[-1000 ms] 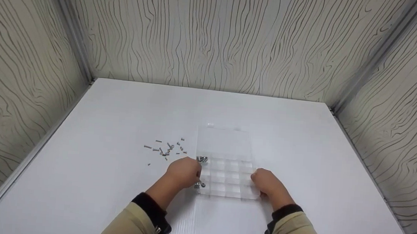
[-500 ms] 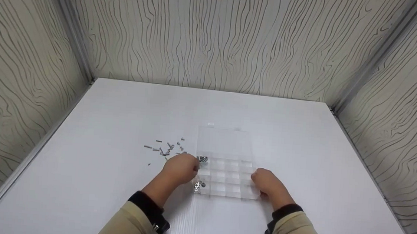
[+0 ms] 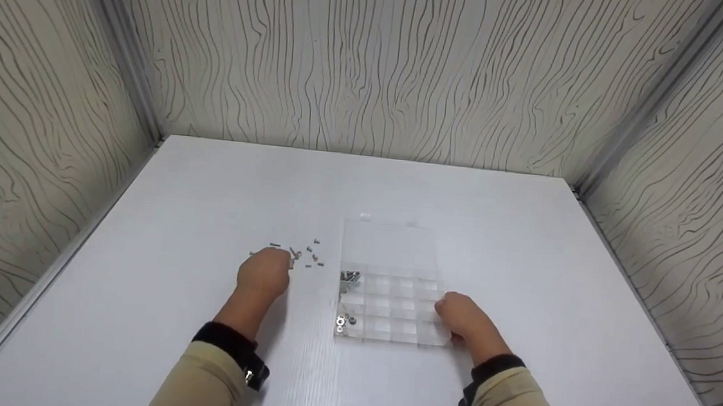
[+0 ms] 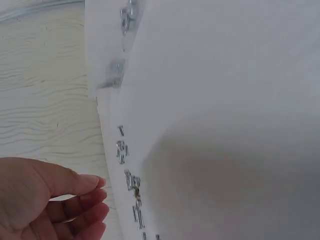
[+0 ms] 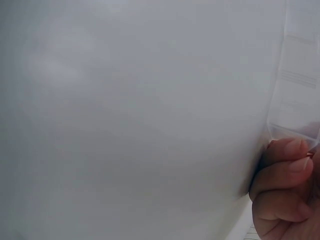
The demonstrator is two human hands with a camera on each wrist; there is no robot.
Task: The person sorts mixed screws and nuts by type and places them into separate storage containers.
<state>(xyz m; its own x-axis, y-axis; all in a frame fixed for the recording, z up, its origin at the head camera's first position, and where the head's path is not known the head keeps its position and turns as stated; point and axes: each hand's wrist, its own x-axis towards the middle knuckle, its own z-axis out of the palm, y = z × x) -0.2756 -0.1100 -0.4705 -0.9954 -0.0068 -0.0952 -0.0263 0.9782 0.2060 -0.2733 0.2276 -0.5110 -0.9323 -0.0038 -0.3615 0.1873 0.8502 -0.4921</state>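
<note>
A clear plastic compartment box (image 3: 392, 305) lies on the white table with its lid (image 3: 390, 245) folded back away from me. My right hand (image 3: 465, 316) grips the box's right edge; in the right wrist view its fingers (image 5: 281, 176) curl at the box's corner. Over the scattered small screws (image 3: 310, 249), left of the box, is my left hand (image 3: 266, 271). The left wrist view shows its thumb and fingers loosely bent, nothing visible between them, beside a row of screws (image 4: 133, 181). Part of the pile is hidden under this hand.
Screws (image 3: 350, 276) lie in the box's left column, in an upper compartment. Nuts (image 3: 342, 321) sit in the front left compartment. Walls with a wood-grain pattern (image 3: 372, 62) stand behind and beside the white table (image 3: 173, 214).
My left hand has moved left from the box's left side to the loose screws, uncovering the compartments there. The right hand and the box have stayed in place.
</note>
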